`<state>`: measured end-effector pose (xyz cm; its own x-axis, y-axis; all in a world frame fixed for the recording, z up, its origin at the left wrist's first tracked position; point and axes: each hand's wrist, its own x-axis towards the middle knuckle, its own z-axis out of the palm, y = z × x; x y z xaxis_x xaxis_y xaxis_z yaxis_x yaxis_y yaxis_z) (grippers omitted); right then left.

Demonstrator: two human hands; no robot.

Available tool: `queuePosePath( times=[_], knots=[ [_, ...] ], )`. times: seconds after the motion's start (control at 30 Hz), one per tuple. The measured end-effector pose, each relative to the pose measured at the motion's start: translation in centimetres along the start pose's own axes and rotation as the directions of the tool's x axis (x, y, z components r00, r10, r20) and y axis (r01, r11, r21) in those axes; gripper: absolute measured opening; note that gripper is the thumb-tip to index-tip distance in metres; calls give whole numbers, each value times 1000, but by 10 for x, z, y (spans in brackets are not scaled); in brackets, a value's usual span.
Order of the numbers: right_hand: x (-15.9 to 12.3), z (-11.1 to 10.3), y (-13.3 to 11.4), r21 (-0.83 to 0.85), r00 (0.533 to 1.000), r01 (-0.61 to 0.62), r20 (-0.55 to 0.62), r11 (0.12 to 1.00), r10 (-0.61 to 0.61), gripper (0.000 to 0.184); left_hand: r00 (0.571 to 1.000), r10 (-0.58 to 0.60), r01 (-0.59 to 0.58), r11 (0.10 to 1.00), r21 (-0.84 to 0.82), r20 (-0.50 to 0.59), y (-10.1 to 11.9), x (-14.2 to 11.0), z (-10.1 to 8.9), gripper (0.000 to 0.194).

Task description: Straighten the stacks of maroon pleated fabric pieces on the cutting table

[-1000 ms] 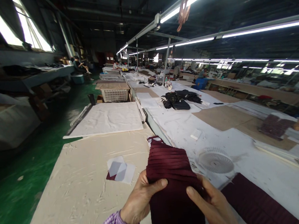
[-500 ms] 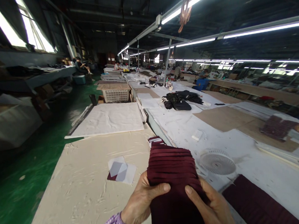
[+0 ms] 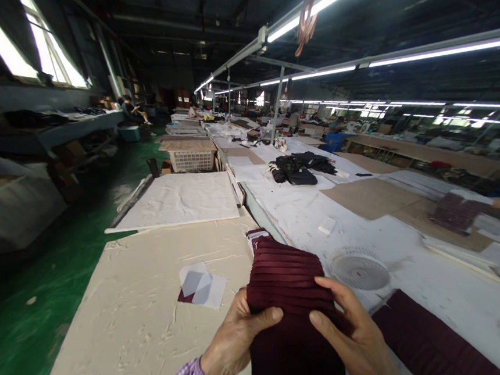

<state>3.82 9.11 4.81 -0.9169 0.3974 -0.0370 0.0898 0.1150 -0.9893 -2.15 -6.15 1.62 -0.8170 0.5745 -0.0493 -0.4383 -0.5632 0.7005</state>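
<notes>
Head view: pleated maroon fabric (image 3: 286,277) pinched between both hands' fingers (image 3: 267,316) (thumbs on top).

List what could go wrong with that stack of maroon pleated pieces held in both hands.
1. The maroon stack is gripped only at its near end by the left hand and right hand; the far layers might fan out or slide apart.
2. It sits over the gap between the tables, so loose pieces may drop in.
3. The white fan lies close by; the fabric could snag on it.
</notes>
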Motion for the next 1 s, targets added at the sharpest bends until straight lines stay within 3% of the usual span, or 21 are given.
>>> queuePosePath(
  times=[0.17, 0.33, 0.53, 0.7, 0.87, 1.0],
  knots=[
    [-2, -1, 7, -58, 999, 14, 49, 998, -11, 37, 999, 25, -25, 1000, -3, -31, -1, 2, 0, 26],
    [3, 0, 12, -293, 995, 99, 56, 951, -86, 30, 999, 27, -27, 1000, 0, -38, -1, 2, 1, 24],
    [3, -2, 8, -296, 987, 154, 98, 943, -131, 36, 999, 30, -30, 999, -25, 15, -1, 2, 0, 31],
    [6, -6, 15, -353, 984, 170, 116, 920, -137, 35, 1000, 20, -21, 999, -37, -24, -3, 1, 1, 30],
    [5, -4, 13, -292, 997, 79, 40, 953, -71, 36, 998, 10, -13, 999, -36, -70, -5, 0, 2, 25],
    [2, -2, 2, -96, 997, 39, -66, 995, -46, 47, 998, -13, 11, 999, -48, -55, -3, -1, 2, 28]
  ],
)
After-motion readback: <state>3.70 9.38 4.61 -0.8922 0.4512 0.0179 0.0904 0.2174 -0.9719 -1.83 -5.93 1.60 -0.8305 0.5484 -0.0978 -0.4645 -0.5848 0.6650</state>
